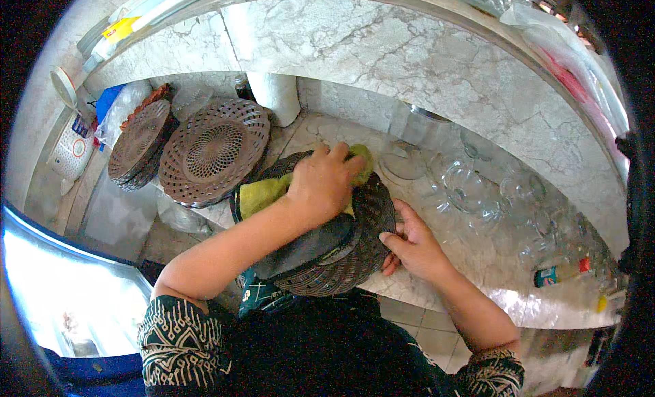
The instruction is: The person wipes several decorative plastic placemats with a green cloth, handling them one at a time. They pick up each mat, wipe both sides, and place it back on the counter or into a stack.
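Note:
A round dark woven tray (pixel 376 207) is held tilted in front of my body at the counter's front edge. My left hand (pixel 325 182) presses a yellow-green cloth (pixel 263 195) against it, with the cloth bunched out past the fingers at the far rim. With thumb above and fingers below, my right hand (pixel 417 241) grips the tray's right rim. A smooth dark oval surface (pixel 307 248) lies under my left forearm; whether it belongs to the tray I cannot tell. Left of the tray sit large brown openwork plates (pixel 215 146), with a stack of smaller ones (pixel 138 141) beside them.
Clear glassware (pixel 476 187) crowds the marble counter to the right, near a large glass container (pixel 414 136). A white paper roll (pixel 276 97) stands at the back. A small bottle (pixel 560 274) lies at the right. A perforated white container (pixel 71 146) is far left.

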`<act>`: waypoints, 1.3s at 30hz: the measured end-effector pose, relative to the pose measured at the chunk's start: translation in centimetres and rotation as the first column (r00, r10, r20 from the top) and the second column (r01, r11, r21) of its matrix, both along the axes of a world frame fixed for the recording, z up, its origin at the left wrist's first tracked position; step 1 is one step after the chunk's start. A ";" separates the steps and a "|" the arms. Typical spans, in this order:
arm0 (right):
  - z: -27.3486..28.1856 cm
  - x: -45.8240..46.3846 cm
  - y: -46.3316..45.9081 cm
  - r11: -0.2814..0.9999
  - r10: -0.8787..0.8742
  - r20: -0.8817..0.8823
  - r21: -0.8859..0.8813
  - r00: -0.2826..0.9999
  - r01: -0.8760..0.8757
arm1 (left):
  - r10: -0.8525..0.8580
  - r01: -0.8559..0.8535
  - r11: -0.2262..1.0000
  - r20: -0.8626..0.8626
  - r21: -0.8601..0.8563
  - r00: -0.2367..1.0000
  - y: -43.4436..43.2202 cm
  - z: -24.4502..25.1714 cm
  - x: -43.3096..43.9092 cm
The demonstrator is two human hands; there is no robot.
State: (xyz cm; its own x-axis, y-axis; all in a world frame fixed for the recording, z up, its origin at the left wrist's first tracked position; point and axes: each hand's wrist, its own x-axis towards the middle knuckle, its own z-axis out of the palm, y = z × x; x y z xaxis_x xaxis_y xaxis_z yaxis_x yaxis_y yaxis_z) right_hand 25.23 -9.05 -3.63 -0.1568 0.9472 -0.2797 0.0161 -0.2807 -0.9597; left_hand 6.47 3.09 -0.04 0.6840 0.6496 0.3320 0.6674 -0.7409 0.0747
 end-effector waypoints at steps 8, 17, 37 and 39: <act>0.3 0.0 -0.1 1.000 0.000 0.062 -0.027 0.998 0.002 | 0.018 -0.020 0.999 0.053 0.038 0.998 0.6 -0.1 1.2; 0.4 -0.3 -0.4 0.999 -0.028 0.071 -0.034 0.997 0.031 | 0.076 -0.075 0.997 -0.025 0.034 0.997 0.3 0.2 2.1; 1.0 -0.4 -0.4 1.000 0.001 0.066 -0.027 0.998 0.000 | 0.052 -0.057 0.996 0.077 0.063 0.996 0.7 -0.7 1.8; 1.0 -0.4 -0.5 1.000 -0.005 0.069 -0.003 0.998 0.006 | 0.046 -0.055 0.992 0.088 0.110 0.995 1.0 -0.9 1.9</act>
State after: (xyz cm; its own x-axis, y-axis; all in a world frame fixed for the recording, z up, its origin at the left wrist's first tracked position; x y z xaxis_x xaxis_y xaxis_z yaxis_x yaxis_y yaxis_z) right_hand 24.79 -9.56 -2.66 -0.1318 0.9470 -0.2929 0.0805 -0.2842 -0.9554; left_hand 8.33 4.05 -0.89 0.6175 0.6380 0.4600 0.6990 -0.7133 0.0512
